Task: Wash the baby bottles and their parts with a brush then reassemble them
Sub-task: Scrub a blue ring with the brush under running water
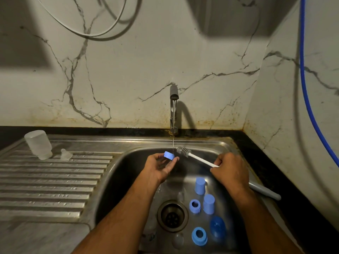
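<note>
So left hand (161, 168) pinches a blue ring (169, 155) under the tap stream (173, 140) | right hand (230, 171) grips the brush (184, 151) handle, bristles just beside the ring; hands apart | more blue parts (200, 186) in the sink (128, 162) below the right hand

The sink (220, 143) and its ribbed drainboard (55, 176) at nine o'clock are dull, scuffed steel. Matt blue plastic caps (200, 185) lie at five o'clock; the upturned bottle (38, 144) at ten o'clock is frosted, translucent plastic. The wall (146, 61) at twelve is smooth veined marble, rust-stained low.
</note>
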The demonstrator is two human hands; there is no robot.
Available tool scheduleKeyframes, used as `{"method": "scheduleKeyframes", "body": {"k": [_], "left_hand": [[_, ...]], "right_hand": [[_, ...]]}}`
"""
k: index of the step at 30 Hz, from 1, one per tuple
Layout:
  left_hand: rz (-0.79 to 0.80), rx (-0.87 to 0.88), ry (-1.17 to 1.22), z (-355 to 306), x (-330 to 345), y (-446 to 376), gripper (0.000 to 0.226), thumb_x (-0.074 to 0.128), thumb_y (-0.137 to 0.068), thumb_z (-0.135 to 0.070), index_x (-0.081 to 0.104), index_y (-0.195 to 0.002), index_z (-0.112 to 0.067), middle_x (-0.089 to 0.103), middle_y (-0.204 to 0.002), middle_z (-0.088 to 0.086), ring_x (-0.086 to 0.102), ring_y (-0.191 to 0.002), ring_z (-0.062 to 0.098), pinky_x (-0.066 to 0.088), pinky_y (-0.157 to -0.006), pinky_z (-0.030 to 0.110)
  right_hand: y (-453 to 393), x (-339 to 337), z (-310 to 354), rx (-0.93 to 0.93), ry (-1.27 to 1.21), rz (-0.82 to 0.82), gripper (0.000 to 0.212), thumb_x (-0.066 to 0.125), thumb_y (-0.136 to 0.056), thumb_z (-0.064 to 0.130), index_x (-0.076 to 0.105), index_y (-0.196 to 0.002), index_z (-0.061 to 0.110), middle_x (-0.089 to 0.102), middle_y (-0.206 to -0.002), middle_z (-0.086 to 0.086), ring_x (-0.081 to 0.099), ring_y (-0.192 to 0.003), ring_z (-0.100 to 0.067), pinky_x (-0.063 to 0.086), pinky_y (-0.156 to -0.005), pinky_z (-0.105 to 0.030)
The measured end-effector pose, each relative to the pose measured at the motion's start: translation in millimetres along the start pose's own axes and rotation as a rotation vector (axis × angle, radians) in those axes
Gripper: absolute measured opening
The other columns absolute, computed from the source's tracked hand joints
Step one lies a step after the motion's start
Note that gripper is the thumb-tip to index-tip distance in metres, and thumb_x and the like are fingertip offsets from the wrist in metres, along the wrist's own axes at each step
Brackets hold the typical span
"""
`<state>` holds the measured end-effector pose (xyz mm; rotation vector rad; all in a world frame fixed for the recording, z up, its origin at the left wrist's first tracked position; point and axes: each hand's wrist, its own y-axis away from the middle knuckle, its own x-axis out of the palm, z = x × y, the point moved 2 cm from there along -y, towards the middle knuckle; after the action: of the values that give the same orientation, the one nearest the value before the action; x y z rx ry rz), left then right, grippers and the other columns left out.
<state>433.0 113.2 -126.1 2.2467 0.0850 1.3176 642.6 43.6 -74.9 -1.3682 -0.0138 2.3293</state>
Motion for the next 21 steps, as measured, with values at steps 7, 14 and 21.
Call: {"method": "scheduleKeyframes", "body": {"k": [7, 14, 21], "left_hand": [[-0.034, 0.001, -0.195, 5.1, 3.8, -5.1, 0.029, 0.06, -0.096, -0.009, 0.059, -0.118, 0.009, 0.055, -0.126, 0.027, 0.06, -0.113, 0.037, 0.058, -0.08, 0.043], [-0.027, -0.034, -0.213, 2.2, -0.8, 1.4, 0.021, 0.049, -0.096, -0.007, 0.056, -0.108, 0.008, 0.058, -0.111, 0.029, 0.059, -0.105, 0.037, 0.051, -0.095, 0.046], [-0.054, -0.02, -0.08, -0.6, -2.4, 3.9, 0.038, 0.045, -0.096, -0.009, 0.053, -0.128, 0.009, 0.056, -0.131, 0.029, 0.057, -0.122, 0.037, 0.052, -0.097, 0.043]], "right_hand": [[-1.2, 2.5, -2.0, -0.003, 0.002, -0.024, 0.014, 0.076, -0.078, 0.016, 0.065, -0.073, 0.023, 0.057, -0.067, 0.008, 0.049, -0.063, -0.009, 0.029, -0.051, -0.019], [-1.1, 3.3, -1.2, -0.001, 0.018, -0.014, 0.013, 0.076, -0.08, 0.015, 0.066, -0.077, 0.023, 0.056, -0.069, 0.006, 0.048, -0.064, -0.01, 0.028, -0.051, -0.019], [-1.8, 3.3, -2.5, -0.016, 0.016, -0.013, 0.014, 0.076, -0.08, 0.015, 0.066, -0.075, 0.023, 0.055, -0.067, 0.008, 0.047, -0.062, -0.007, 0.028, -0.05, -0.018]]}}
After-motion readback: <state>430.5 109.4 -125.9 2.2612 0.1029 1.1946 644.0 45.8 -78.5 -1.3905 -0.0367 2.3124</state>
